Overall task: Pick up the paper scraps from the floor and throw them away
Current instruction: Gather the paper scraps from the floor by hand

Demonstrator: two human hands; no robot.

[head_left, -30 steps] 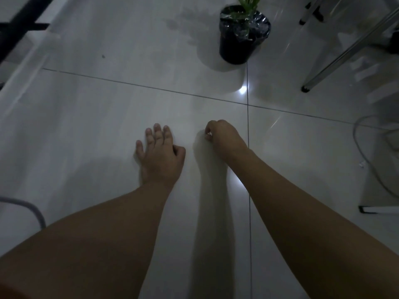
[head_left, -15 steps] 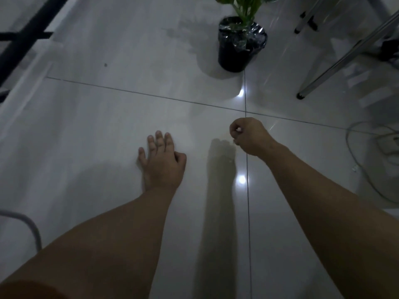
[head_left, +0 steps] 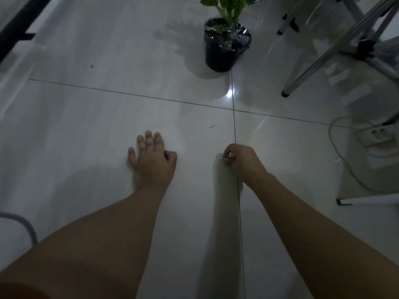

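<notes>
Paper scrap (head_left: 211, 126) lay at 11 o'clock of the right hand (head_left: 241, 164), curled around a pinched white bit (head_left: 220, 158); left hand (head_left: 152, 162) lay spread flat; a low, light nip would suit.

Your tiled floor (head_left: 86, 117) carries a paper scrap (head_left: 211, 126) just beyond your right hand (head_left: 244, 164), and a plant pot (head_left: 224, 55) farther ahead.

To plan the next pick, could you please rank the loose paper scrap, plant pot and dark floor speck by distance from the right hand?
From the right hand:
1. Loose paper scrap, just ahead
2. Plant pot, farther ahead
3. Dark speck, far ahead-left
</notes>
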